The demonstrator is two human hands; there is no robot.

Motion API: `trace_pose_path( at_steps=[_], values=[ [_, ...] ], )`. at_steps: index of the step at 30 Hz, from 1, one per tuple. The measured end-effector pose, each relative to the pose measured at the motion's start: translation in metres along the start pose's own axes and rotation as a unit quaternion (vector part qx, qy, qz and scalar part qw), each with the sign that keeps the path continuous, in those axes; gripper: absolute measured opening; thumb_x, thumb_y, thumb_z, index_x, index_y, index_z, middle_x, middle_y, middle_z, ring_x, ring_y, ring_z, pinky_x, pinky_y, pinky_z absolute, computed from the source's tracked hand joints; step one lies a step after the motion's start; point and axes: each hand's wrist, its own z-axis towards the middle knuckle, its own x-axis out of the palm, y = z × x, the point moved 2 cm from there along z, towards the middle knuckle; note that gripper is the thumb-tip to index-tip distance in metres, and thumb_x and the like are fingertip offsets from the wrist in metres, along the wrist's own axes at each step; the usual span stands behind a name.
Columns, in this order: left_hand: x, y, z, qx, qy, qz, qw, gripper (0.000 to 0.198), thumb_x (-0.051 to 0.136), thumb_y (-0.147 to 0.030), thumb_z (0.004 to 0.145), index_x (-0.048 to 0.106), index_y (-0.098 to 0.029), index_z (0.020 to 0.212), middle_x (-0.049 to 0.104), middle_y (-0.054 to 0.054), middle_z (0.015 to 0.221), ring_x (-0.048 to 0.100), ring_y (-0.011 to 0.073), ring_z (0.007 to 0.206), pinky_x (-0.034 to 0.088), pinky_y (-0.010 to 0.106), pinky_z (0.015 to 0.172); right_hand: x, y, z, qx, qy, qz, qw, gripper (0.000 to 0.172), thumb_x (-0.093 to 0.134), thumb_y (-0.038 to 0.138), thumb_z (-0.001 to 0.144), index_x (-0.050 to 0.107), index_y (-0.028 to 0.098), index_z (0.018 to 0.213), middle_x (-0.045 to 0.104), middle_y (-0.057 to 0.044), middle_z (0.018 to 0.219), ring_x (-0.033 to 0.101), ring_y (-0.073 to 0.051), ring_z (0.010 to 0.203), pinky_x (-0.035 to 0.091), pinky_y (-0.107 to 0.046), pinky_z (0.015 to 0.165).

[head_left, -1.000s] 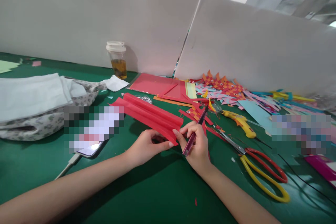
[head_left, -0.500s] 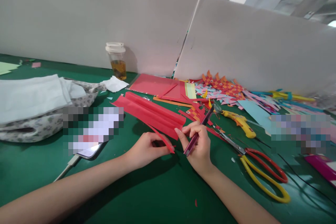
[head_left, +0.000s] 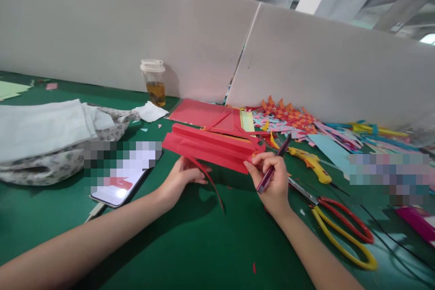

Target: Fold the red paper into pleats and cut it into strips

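A pleated red paper sheet (head_left: 210, 147) is held above the green table. Under its left part is my left hand (head_left: 183, 176), closed, with a thin red strip (head_left: 212, 186) curving down beside its fingers. My right hand (head_left: 273, 179) pinches the sheet's right end between thumb and fingers. A dark purple pen-like tool (head_left: 268, 178) is also held in my right hand, lying slantwise across the palm. The fingertips of my left hand are partly hidden by the paper and strip.
Scissors (head_left: 343, 226) and a yellow glue gun (head_left: 314, 166) lie right of my right hand. Left are a phone (head_left: 127, 174) and a patterned cloth bundle (head_left: 64, 163). Behind are a lidded cup (head_left: 154, 82), packaged red paper (head_left: 207, 114) and coloured paper pieces (head_left: 288, 115).
The red sheet and my right hand have moved right. My left hand has shifted left under the sheet. The thin strip now hangs lower, past my left fingers.
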Motion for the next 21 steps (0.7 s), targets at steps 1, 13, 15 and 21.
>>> trace_pose_path(
  at_steps=[1, 13, 15, 21],
  values=[
    [-0.003, -0.003, 0.001, 0.026, -0.024, -0.029, 0.999, 0.031, 0.061, -0.017, 0.06, 0.053, -0.015, 0.089, 0.062, 0.005, 0.084, 0.06, 0.0194, 0.08, 0.052, 0.03, 0.063, -0.002, -0.002, 0.001, 0.001, -0.007, -0.003, 1.0, 0.032, 0.063, 0.014, 0.075, 0.033, 0.023, 0.071, 0.049, 0.001, 0.077, 0.054, -0.015, 0.07, 0.045, -0.033, 0.067],
    [-0.013, -0.002, 0.009, 0.063, -0.126, -0.018, 0.99, 0.025, 0.068, -0.027, 0.067, 0.058, -0.014, 0.086, 0.064, 0.004, 0.084, 0.061, 0.0161, 0.076, 0.053, 0.027, 0.064, -0.015, -0.019, 0.006, 0.093, -0.11, 0.08, 0.986, 0.032, 0.066, 0.014, 0.07, 0.036, 0.023, 0.076, 0.053, 0.0, 0.082, 0.057, -0.016, 0.078, 0.045, -0.035, 0.075],
    [-0.009, -0.003, 0.007, 0.048, -0.087, 0.023, 0.995, 0.029, 0.07, -0.028, 0.066, 0.06, -0.014, 0.091, 0.066, 0.006, 0.093, 0.062, 0.0167, 0.078, 0.052, 0.027, 0.065, -0.02, -0.024, 0.007, 0.103, -0.15, 0.081, 0.98, 0.033, 0.067, 0.014, 0.069, 0.036, 0.022, 0.077, 0.055, 0.0, 0.082, 0.058, -0.016, 0.078, 0.045, -0.036, 0.077],
    [-0.003, -0.001, 0.001, 0.032, 0.041, 0.162, 0.985, 0.027, 0.065, -0.033, 0.073, 0.067, -0.015, 0.093, 0.068, 0.009, 0.098, 0.063, 0.0188, 0.081, 0.05, 0.027, 0.07, -0.032, -0.034, 0.009, 0.083, -0.218, 0.055, 0.971, 0.032, 0.066, 0.013, 0.069, 0.037, 0.023, 0.078, 0.056, -0.001, 0.084, 0.059, -0.016, 0.083, 0.042, -0.041, 0.086]
  ],
)
